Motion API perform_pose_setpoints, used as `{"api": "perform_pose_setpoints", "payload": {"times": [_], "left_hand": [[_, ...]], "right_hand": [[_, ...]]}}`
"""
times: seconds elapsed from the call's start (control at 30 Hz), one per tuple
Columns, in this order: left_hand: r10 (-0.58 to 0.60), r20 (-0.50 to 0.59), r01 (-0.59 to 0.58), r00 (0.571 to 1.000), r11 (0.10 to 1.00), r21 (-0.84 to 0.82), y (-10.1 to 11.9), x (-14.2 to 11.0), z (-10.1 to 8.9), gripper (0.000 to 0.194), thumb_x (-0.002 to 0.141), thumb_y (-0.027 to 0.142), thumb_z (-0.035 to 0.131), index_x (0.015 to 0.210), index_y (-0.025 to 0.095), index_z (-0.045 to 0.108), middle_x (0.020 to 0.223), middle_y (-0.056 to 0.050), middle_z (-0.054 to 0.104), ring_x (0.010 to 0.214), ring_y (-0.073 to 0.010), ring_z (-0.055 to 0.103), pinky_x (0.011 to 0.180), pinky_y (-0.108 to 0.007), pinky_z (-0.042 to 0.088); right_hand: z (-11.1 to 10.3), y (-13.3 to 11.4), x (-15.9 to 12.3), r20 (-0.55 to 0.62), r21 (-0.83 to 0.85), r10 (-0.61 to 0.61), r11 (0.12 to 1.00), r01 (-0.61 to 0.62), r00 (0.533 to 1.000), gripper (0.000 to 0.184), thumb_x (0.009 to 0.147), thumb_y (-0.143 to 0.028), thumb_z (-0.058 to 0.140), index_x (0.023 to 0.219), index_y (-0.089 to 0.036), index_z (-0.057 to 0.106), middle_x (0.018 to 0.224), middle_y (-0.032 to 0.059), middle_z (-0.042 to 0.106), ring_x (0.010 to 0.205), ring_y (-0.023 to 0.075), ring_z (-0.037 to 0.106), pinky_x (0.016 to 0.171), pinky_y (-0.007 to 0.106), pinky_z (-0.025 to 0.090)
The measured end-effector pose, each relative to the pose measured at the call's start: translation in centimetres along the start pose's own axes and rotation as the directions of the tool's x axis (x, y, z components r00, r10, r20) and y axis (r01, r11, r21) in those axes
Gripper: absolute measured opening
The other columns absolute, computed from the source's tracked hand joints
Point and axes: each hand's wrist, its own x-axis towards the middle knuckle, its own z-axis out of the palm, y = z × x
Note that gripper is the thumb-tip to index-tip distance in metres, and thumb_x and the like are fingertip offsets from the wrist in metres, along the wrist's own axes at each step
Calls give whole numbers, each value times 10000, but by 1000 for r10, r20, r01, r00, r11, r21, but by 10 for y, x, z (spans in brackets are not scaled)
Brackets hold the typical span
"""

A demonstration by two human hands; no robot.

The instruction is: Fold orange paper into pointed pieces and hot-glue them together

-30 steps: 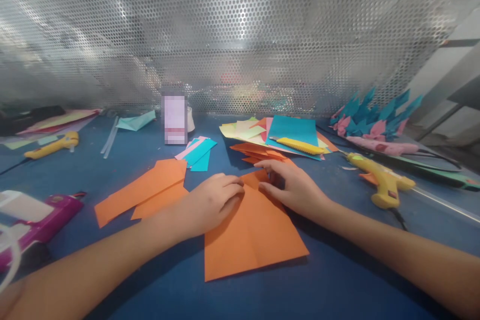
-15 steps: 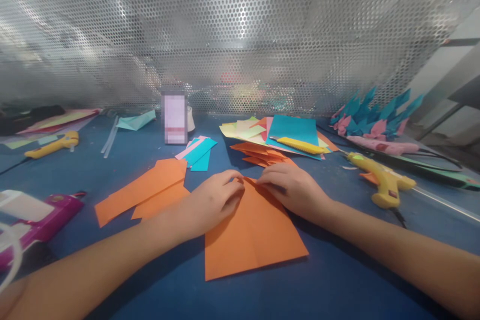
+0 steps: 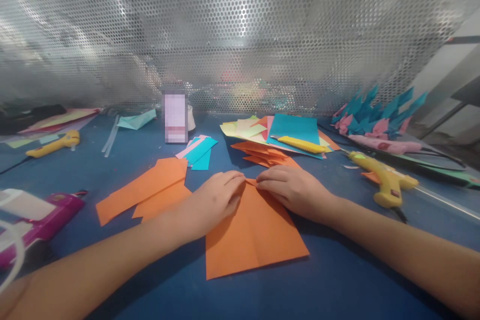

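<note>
A creased sheet of orange paper (image 3: 257,232) lies on the blue table, its wide edge toward me. My left hand (image 3: 221,197) is closed at the sheet's far left, fingertips pinching the top edge. Across from it, my right hand (image 3: 292,190) presses and pinches the far right part of the same edge with bent fingers. A small fold shows between the two hands. Just beyond my right hand sits a stack of folded orange paper (image 3: 262,152). Left of my left hand are cut orange paper pieces (image 3: 150,190).
A yellow utility knife (image 3: 300,144) rests on coloured sheets (image 3: 243,130). Yellow glue guns (image 3: 388,180) lie right and left. Blue and pink strips (image 3: 200,151), a phone with a blurred screen (image 3: 175,117) and a magenta device (image 3: 56,215) are also about. A perforated metal panel (image 3: 240,35) stands behind.
My right hand's fingers have flattened slightly along the paper's top edge. My left fingers have moved a little on the fold; the sheet stays nearly in place.
</note>
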Motion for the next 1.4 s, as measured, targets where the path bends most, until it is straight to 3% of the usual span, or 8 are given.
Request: {"api": "perform_pose_setpoints", "payload": {"times": [0.17,0.37,0.63,1.4], "left_hand": [[30,19,-31,999,996,86,3,0,0,259,957,141,329,1132,96,515,1132,-155,581,1029,-247,569,868,-428,515],[-23,119,12,993,996,93,2,-4,3,294,945,104,352,1219,112,456,1189,-150,508,1050,-248,513,865,-419,500],[-60,142,57,988,998,28,5,-3,2,265,959,127,329,1176,129,480,1126,-135,494,998,-233,497,826,-402,494],[-81,217,68,973,995,66,6,-1,-3,305,961,131,318,1213,146,489,1107,-129,505,1006,-239,489,818,-392,473]], "right_hand": [[-1,-1,-1,6,-14,-38,999,38,999,295,931,-114,370,977,-132,661,1002,102,684,887,194,634,789,340,526],[-2,-2,0,18,-23,-55,998,55,998,284,933,-113,379,997,-116,656,1003,103,683,888,202,641,791,341,533],[-4,-3,1,17,-37,-63,997,64,998,322,941,-112,345,990,-116,663,988,107,686,879,200,645,791,344,546],[-5,-2,4,55,-45,-86,995,89,995,284,922,-111,390,946,-120,673,930,98,700,863,208,635,778,348,525]]}}
